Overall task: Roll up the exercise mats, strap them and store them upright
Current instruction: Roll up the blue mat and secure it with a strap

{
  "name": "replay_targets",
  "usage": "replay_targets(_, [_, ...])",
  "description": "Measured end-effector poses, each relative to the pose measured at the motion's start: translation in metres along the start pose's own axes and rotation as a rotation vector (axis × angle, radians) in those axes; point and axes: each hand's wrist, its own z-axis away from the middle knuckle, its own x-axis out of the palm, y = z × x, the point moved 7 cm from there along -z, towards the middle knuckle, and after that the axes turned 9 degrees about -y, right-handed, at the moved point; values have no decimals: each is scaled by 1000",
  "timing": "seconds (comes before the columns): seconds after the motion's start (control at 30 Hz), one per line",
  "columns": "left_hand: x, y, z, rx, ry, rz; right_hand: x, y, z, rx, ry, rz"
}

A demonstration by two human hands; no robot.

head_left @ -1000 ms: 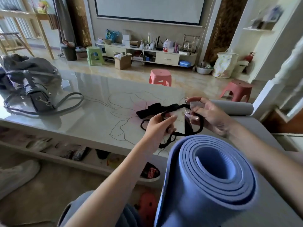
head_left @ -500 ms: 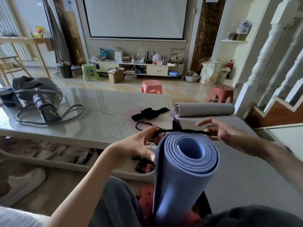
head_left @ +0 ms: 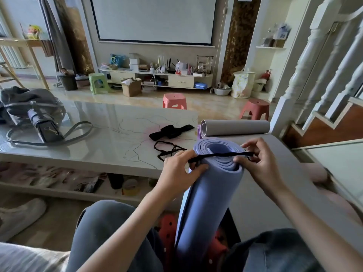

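Looking down from my head, I have the rolled blue mat (head_left: 206,193) standing upright between my knees, its spiral end facing up at me, so both hands are free to work on the strap. My left hand (head_left: 178,169) rests against the left side of the mat's top, thumb and fingers pinching one end of the thin black strap (head_left: 220,155); my right hand (head_left: 259,163) is at the right side of the same end, fingertips curled and pinching the other end. The strap runs taut straight across the open top of the mat, which I judge is how I am spreading the loop wide enough to slip it down over the roll. Just left of the mat, on the table (head_left: 98,146), lies a second thin black cord (head_left: 167,150), and a little beyond it a wider black band (head_left: 170,131), kept within reach for the next roll, I suppose. Behind the blue mat a grey rolled mat (head_left: 235,127) lies on its side at the head of a grey sheet still spread flat; I cannot tell whether it is strapped. Far to the left of the mat, a dark handbag (head_left: 39,118) sits on the table.
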Motion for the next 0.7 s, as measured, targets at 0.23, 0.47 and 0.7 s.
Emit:
replay_targets(0.23, [2,-14,6,-166,19,-347,26,2,-8,-65,108,53])
replay_targets(0.47, [-4,-38,-16,-301,150,-81,39,-13,-4,-180,4,322])
replay_targets(0.7, [2,-52,-19,-216,257,-99,56,-8,6,-173,-5,483])
